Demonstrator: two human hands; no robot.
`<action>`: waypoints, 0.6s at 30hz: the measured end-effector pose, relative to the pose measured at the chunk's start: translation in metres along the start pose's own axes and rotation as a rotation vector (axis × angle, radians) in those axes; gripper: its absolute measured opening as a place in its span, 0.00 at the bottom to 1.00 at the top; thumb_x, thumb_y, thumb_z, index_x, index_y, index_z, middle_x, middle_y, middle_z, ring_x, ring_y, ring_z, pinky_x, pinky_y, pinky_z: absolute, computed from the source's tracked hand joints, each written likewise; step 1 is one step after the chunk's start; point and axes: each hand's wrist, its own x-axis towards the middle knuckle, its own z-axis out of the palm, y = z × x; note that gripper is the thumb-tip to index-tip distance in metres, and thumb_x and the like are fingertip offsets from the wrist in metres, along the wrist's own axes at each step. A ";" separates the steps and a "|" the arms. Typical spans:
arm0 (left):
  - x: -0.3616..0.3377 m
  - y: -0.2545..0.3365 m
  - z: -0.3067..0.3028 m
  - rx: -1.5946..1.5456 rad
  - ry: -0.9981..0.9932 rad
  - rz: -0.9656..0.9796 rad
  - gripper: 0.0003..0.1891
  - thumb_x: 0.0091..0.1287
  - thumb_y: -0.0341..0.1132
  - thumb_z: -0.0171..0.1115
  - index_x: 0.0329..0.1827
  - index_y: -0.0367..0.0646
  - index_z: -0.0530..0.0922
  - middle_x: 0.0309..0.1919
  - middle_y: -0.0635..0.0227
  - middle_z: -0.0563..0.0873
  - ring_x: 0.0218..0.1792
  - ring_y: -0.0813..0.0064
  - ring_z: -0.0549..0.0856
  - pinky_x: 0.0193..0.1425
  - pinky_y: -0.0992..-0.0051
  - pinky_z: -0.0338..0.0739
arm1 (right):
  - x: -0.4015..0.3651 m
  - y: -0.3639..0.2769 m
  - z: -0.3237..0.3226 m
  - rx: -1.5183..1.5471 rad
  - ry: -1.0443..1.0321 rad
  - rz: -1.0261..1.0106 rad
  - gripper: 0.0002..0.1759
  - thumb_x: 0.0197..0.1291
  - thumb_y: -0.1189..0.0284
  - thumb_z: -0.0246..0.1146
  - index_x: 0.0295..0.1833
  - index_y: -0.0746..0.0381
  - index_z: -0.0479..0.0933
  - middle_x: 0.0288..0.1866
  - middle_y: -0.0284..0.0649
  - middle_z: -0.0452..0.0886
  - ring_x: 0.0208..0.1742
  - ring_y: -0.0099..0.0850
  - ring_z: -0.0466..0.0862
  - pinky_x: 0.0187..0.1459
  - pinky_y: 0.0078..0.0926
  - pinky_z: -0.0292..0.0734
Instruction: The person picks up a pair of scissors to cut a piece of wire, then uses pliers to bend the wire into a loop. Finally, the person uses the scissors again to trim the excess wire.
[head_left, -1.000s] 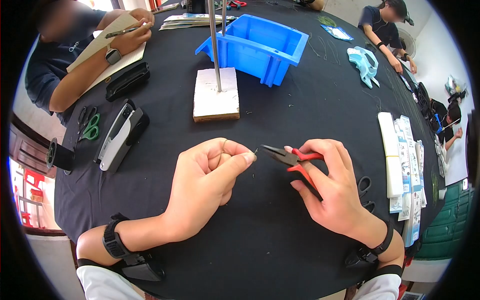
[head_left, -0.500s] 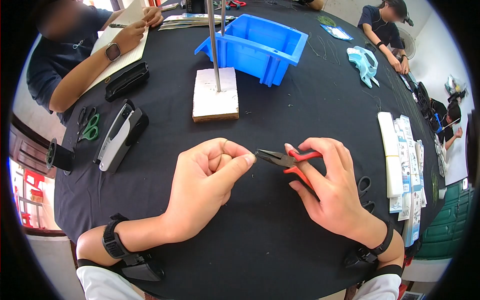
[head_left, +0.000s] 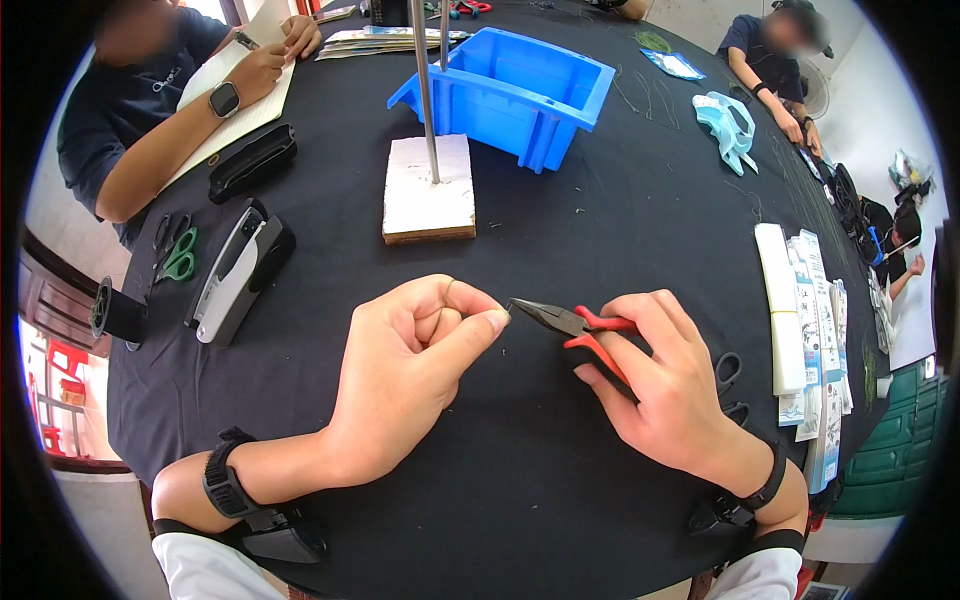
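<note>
Thumb and forefinger of my left hand [head_left: 405, 375] are pinched together on something too small to make out; a tiny dark bit shows at their tips. My right hand [head_left: 665, 390] is wrapped round the red handles of a pair of needle-nose pliers [head_left: 552, 317]. The pliers point left, their narrow jaws together and their tip right beside my left fingertips. Both hands are over the black tablecloth [head_left: 470, 530], in the middle of the view.
Ahead stand a white block [head_left: 430, 205] with a metal rod and a blue bin [head_left: 530, 110]. To the left are a stapler [head_left: 243, 272], green-handled scissors [head_left: 181, 255] and a black spool [head_left: 118, 312]. Printed packets [head_left: 812, 320] lie right. Other people sit around the table.
My right fingers have closed further round the pliers: the handles are nearer each other and the jaws have come together. My left hand has hardly moved.
</note>
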 end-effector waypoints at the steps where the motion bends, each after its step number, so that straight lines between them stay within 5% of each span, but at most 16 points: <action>1: 0.000 0.000 0.000 -0.003 -0.002 -0.004 0.06 0.67 0.28 0.59 0.36 0.32 0.75 0.13 0.82 0.66 0.12 0.93 0.58 0.15 0.85 0.51 | -0.001 0.001 0.001 0.014 0.003 -0.001 0.15 0.44 0.74 0.72 0.38 0.66 0.79 0.41 0.40 0.72 0.38 0.35 0.73 0.36 0.30 0.68; 8: -0.001 0.002 0.001 -0.007 -0.018 -0.030 0.06 0.68 0.28 0.58 0.36 0.32 0.75 0.13 0.82 0.66 0.12 0.93 0.59 0.15 0.85 0.51 | 0.000 -0.002 -0.001 0.035 0.033 0.006 0.13 0.46 0.70 0.72 0.32 0.67 0.78 0.33 0.40 0.73 0.29 0.33 0.73 0.28 0.27 0.69; 14: 0.000 0.000 0.001 0.002 -0.032 0.001 0.07 0.68 0.29 0.58 0.37 0.32 0.75 0.13 0.82 0.66 0.12 0.93 0.59 0.15 0.85 0.50 | -0.008 0.000 0.003 0.494 -0.070 0.160 0.12 0.51 0.70 0.71 0.34 0.68 0.79 0.30 0.41 0.76 0.24 0.32 0.75 0.27 0.25 0.70; 18: 0.000 0.000 0.001 0.003 -0.016 0.010 0.07 0.68 0.29 0.58 0.37 0.32 0.75 0.14 0.83 0.65 0.13 0.93 0.58 0.15 0.85 0.50 | -0.004 0.002 0.001 0.355 -0.041 0.130 0.12 0.50 0.74 0.70 0.38 0.68 0.79 0.39 0.44 0.77 0.33 0.36 0.78 0.35 0.27 0.72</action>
